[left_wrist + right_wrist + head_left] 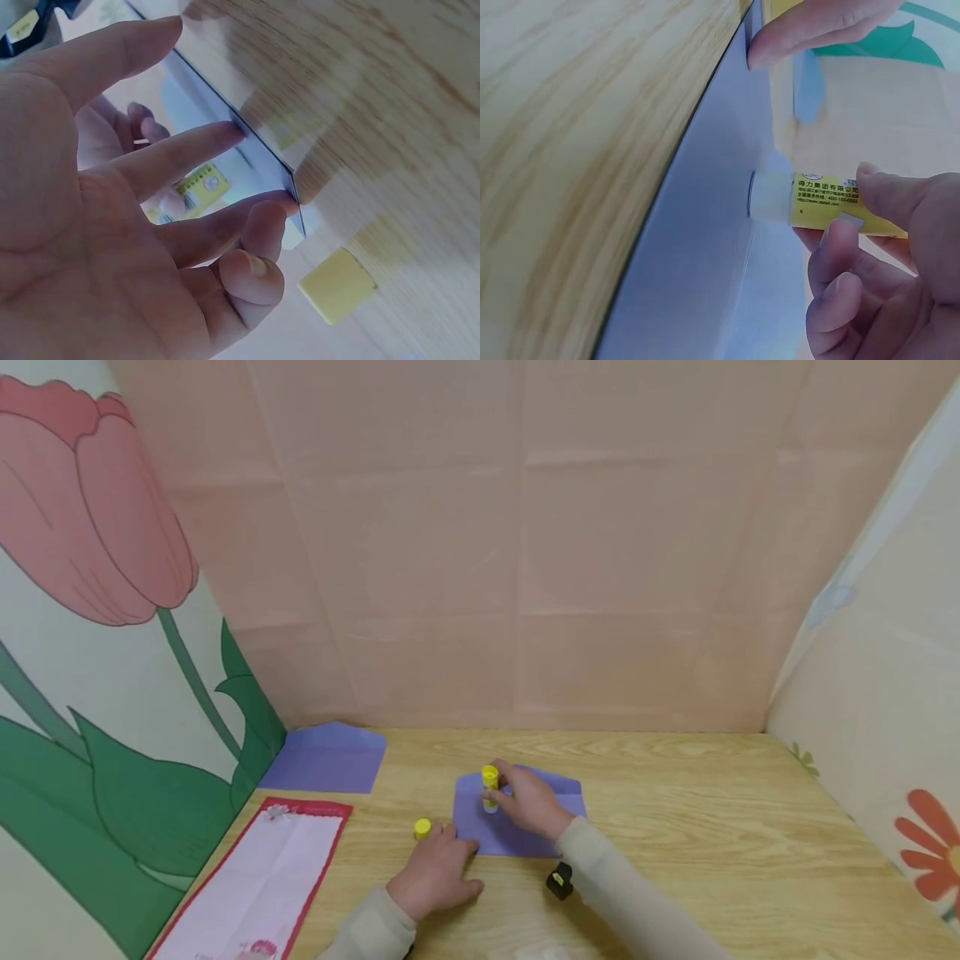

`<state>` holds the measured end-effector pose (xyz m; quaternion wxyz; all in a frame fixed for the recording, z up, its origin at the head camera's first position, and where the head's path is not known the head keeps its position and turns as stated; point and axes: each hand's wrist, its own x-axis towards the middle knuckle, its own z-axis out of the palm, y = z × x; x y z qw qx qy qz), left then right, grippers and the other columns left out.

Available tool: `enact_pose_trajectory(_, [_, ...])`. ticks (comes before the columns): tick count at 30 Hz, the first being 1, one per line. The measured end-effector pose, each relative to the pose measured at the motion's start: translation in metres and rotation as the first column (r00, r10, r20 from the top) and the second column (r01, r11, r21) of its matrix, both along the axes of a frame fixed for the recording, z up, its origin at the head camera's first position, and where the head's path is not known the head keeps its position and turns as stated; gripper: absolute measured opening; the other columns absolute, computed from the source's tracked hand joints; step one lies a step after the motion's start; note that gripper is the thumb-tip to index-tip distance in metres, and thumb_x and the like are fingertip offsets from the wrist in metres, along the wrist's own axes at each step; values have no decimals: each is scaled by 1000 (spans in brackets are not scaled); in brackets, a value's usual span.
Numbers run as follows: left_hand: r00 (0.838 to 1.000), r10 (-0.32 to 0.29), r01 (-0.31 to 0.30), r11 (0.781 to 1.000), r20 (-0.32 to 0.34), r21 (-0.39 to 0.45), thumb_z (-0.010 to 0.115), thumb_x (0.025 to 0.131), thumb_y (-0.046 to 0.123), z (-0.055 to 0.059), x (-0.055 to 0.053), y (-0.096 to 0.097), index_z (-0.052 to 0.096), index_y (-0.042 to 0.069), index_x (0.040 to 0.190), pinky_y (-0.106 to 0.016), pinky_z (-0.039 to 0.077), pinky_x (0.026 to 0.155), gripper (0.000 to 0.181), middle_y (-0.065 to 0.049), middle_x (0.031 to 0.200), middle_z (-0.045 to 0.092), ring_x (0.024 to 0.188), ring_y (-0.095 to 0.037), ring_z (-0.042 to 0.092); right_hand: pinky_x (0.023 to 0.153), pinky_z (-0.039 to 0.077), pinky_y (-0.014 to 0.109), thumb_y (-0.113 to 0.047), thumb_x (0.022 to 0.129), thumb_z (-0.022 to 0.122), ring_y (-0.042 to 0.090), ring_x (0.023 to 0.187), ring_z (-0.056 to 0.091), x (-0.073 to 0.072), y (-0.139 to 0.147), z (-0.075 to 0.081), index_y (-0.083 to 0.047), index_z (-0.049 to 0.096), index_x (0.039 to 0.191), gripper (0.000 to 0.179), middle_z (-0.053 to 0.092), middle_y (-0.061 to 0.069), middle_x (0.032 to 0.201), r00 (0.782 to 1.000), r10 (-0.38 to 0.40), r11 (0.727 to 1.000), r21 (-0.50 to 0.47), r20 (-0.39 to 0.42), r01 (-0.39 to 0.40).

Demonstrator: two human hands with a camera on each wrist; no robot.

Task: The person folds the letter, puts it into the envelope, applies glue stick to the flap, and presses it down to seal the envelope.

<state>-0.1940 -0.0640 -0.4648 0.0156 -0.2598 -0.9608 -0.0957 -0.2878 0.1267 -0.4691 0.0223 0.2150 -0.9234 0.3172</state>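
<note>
A purple envelope (517, 839) with its flap unfolded away from me lies on the wooden table. My right hand (534, 802) grips a yellow glue stick (490, 793) between thumb and fingers. In the right wrist view, the white end of the glue stick (772, 196) meets the envelope's surface near the flap crease. Spread, fairly straight fingers of my left hand (435, 872) rest at the envelope's lower left corner. A yellow cap (423, 828) stands on the table just beyond those fingers; the left wrist view also has this cap (337, 286) beside the fingertips.
Another purple envelope (326, 764) lies at the back left. Nearer on the left is a pale pink sheet with a red border (255, 877). A pinkish covering (517, 568) hangs behind the table, with flower-patterned walls at both sides.
</note>
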Motion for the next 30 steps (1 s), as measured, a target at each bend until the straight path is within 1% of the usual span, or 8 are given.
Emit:
enact_pose_trajectory(3, [1000, -3, 3, 1000, -11, 0, 81, 75, 43, 0, -1, 0, 74, 10, 113, -33, 47, 74, 51, -10, 102, 64, 89, -23, 50, 79, 56, 42, -26, 97, 67, 22, 94, 68, 2, 5, 3, -12, 57, 127, 34, 71, 8, 105, 1000, -11, 1000, 0, 2, 11])
enact_pose_trajectory(5, [1000, -3, 3, 1000, -14, -3, 81, 74, 43, 1, -1, 0, 74, 10, 113, -33, 48, 74, 52, -10, 102, 64, 89, -23, 50, 79, 56, 41, -26, 97, 67, 22, 94, 68, 4, 8, 4, -13, 58, 124, 32, 72, 8, 104, 1000, -18, 1000, 0, 4, 18])
enact_pose_trajectory(9, [1000, -4, 4, 1000, 2, -3, 82, 74, 43, 2, -1, 0, 73, 9, 115, -33, 48, 74, 53, -10, 102, 63, 89, -23, 51, 78, 56, 40, -24, 96, 68, 22, 94, 68, 7, 15, 4, -15, 59, 117, 24, 71, 6, 102, 999, -36, 999, 1, 9, 36])
enact_pose_trajectory(12, [1000, -5, 5, 1000, 16, 0, 82, 75, 43, 2, -1, 0, 73, 9, 116, -34, 49, 76, 54, -11, 103, 63, 90, -23, 51, 77, 56, 40, -24, 96, 68, 22, 94, 67, 9, 20, 5, -17, 59, 114, 21, 71, 5, 100, 999, -51, 999, 1, 4, 51])
enact_pose_trajectory(17, [1000, -4, 4, 1000, 18, 6, 83, 74, 43, 3, 0, 0, 73, 9, 116, -36, 50, 78, 55, -12, 106, 64, 92, -25, 53, 76, 55, 40, -23, 96, 69, 21, 91, 68, 13, 29, 4, -18, 58, 109, 18, 71, 4, 98, 998, -64, 998, 8, -12, 64])
enact_pose_trajectory(20, [1000, -2, 2, 1000, 24, 10, 83, 74, 43, 3, 0, 0, 73, 9, 116, -37, 51, 79, 55, -13, 107, 64, 93, -26, 54, 76, 55, 41, -23, 95, 69, 21, 89, 68, 15, 34, 3, -18, 59, 110, 19, 71, 4, 99, 997, -79, 997, 15, -13, 79])
enact_pose_trajectory(25, [999, 6, -6, 1000, 43, 11, 82, 75, 42, 2, -1, 1, 72, 8, 117, -39, 51, 81, 55, -14, 109, 64, 95, -27, 55, 78, 56, 45, -25, 95, 70, 23, 91, 68, 17, 45, 3, -17, 60, 116, 24, 72, 6, 102, 994, -113, 993, 41, -12, 113])
enact_pose_trajectory(30, [998, 17, -18, 1000, 61, 10, 81, 76, 43, 1, -2, 1, 72, 9, 117, -37, 50, 79, 54, -12, 107, 63, 94, -24, 53, 78, 56, 46, -24, 95, 70, 24, 91, 69, 19, 54, 4, -16, 60, 112, 22, 72, 7, 101, 992, -124, 991, 40, -4, 124])
